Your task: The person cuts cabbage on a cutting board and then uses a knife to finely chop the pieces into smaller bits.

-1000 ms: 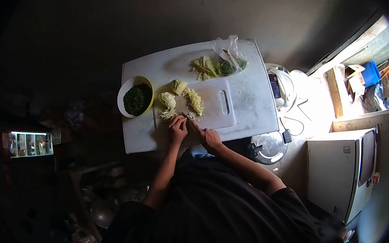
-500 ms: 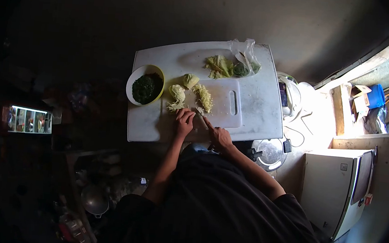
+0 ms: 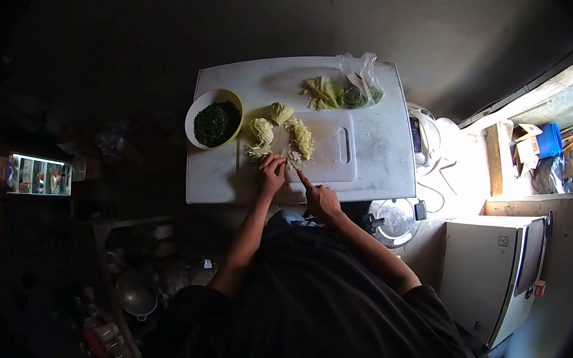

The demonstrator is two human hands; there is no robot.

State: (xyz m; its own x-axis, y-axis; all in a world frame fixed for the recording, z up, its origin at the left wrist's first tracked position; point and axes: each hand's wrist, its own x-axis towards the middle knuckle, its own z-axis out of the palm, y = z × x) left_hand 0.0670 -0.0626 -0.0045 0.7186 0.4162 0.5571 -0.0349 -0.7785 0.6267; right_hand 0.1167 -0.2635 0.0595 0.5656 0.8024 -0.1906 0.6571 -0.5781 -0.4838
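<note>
My right hand (image 3: pixel 323 202) is closed round a knife (image 3: pixel 295 168), index finger stretched along it, over the near part of the white cutting board (image 3: pixel 333 168). Beside the blade, the fingers of my left hand (image 3: pixel 272 173) are bent together on pale cabbage strips (image 3: pixel 288 163), which they mostly hide. Finely chopped cabbage (image 3: pixel 301 140) lies heaped on the board just beyond. To the left are a cut cabbage piece with loose shreds (image 3: pixel 261 131) and another cabbage chunk (image 3: pixel 280 113). Left of these stands a bowl (image 3: pixel 199 109) holding dark chopped greens (image 3: pixel 217 124).
Cabbage leaves (image 3: pixel 323 93) and a clear plastic bag (image 3: pixel 362 84) with greens lie at the far side of the white table (image 3: pixel 385 163). A round metal lid (image 3: pixel 396 221) and a white fridge (image 3: pixel 477 275) are to the right. A pot (image 3: pixel 137 296) sits lower left.
The view has shifted slightly. Small chopped bits now lie apart near the blade, and the knife is still by my left fingertips. Both hands keep nearly the same place.
</note>
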